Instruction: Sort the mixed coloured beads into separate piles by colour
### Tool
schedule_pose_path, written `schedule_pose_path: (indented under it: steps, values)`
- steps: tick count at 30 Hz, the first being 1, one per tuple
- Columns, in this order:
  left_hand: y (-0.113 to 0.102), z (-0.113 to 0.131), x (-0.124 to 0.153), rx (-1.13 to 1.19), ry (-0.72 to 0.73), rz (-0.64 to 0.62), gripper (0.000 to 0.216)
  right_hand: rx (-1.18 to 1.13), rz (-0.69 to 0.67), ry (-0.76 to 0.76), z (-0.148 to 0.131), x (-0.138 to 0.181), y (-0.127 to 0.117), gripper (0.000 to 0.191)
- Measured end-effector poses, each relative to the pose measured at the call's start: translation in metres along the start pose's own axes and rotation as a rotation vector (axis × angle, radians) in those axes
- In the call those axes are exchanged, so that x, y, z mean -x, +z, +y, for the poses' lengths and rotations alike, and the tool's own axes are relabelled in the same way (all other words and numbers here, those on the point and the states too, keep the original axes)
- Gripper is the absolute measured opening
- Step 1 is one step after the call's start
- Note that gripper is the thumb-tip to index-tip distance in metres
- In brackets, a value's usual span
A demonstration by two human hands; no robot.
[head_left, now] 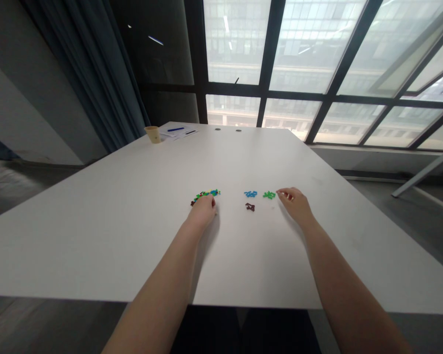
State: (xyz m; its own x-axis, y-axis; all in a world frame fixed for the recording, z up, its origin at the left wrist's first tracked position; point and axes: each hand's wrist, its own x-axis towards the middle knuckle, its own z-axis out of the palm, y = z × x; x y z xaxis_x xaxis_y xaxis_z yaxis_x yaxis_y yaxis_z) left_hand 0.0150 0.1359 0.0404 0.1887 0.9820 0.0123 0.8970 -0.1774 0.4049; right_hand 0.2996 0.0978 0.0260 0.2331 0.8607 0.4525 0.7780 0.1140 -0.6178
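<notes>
Head view: hands well apart on white tabletop (107, 236). L hand (203, 210) at near edge of mixed pile of small plastic bits (205, 197) (grn, blue, yellow, red), fingers curled down against it; can't tell if anything pinched. R hand (296, 205) to the right, fingertips (281, 192) just beside green pile (269, 195); fingers drawn together, small red speck at them, can't tell if held. Blue pile (250, 193) next to green, dark red pile (250, 207) just nearer the person than blue; these sit betw. the hands. Far end of tabletop: paper cup (153, 134), printed sheets (179, 132) w/ blue pen (175, 129) on top. Beyond: large gridded window (291, 64), dark curtain (92, 64) on L.
</notes>
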Motion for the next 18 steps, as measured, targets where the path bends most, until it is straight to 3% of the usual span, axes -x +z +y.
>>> schedule_pose_path:
  steps: [4,7,12,15,18]
  values:
    - [0.002,0.003,-0.003,0.225,-0.008,0.093,0.018,-0.018,0.024,-0.011,-0.004,0.000,-0.002,0.026]
    - [0.010,0.016,-0.003,0.691,0.060,0.084,0.015,-0.035,0.015,-0.039,-0.010,0.002,-0.002,0.025]
    - [0.030,0.044,0.003,1.491,-0.036,-0.273,0.016,-0.093,-0.060,-0.145,-0.023,0.009,0.006,0.021]
    - [0.038,0.050,0.005,1.695,-0.109,-0.417,0.017,-0.121,-0.117,-0.214,-0.035,0.014,0.013,0.018]
    - [0.042,0.051,0.004,1.768,-0.149,-0.484,0.018,-0.158,-0.160,-0.278,-0.046,0.020,0.019,0.016]
